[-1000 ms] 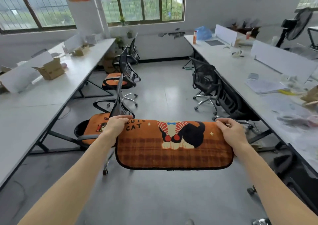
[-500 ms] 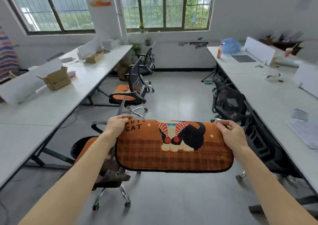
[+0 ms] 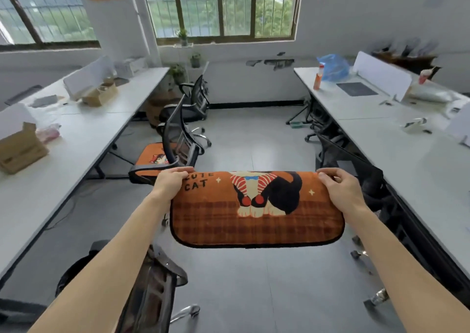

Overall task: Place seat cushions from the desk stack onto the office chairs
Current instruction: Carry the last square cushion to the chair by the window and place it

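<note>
Left grip [image 3: 171, 183] and right grip [image 3: 339, 190] clutch far corners of the orange plush cat-print seat cushion [image 3: 256, 213]; black mesh chair [image 3: 178, 134] at ten o'clock.

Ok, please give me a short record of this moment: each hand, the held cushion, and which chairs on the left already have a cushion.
left hand: grips the held cushion at its upper left edge
right hand: grips its upper right edge
held cushion: orange, cat print, hanging in the air between the hands
middle left chair: orange cushion on its seat
far left chair: seat bare, as far as visible
</note>
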### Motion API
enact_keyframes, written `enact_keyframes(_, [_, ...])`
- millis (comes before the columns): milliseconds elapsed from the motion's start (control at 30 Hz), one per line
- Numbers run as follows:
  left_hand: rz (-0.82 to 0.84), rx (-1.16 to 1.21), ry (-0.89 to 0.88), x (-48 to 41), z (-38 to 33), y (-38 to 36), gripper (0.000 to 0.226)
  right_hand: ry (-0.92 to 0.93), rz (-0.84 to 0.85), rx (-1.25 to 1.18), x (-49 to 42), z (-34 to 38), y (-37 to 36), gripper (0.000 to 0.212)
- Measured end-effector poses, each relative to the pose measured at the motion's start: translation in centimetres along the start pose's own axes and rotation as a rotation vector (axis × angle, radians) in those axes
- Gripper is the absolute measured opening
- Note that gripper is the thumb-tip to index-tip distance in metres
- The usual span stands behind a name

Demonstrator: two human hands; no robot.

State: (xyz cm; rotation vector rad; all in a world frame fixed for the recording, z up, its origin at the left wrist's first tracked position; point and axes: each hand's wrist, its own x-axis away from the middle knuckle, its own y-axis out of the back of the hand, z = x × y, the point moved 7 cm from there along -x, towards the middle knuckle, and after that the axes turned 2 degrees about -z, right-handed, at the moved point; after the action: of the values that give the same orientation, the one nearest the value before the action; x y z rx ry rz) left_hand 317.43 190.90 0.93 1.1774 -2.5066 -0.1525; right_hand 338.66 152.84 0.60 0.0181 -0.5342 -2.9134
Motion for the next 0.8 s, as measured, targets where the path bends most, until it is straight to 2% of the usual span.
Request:
enact_keyframes(300, [0.029,-0.049,-0.022,-18.4,-6.3,-9.1,0.028,-0.041,-0.030,-0.034,-19.6,-1.0,-5.7,0.013])
enact_keyframes(600, [-0.070,-0.021,-0.023,-35.5,-14.6,-15.1,0.027,-0.020,0.065,-0.040,-42.6,3.6,-12.2,0.010])
enact_keyframes(800, [-0.088,0.023,0.032,-47.2,-16.6,-18.2,0.027,-0.024,0.131,-0.016,-54.5,5.2,-17.6,0.007])
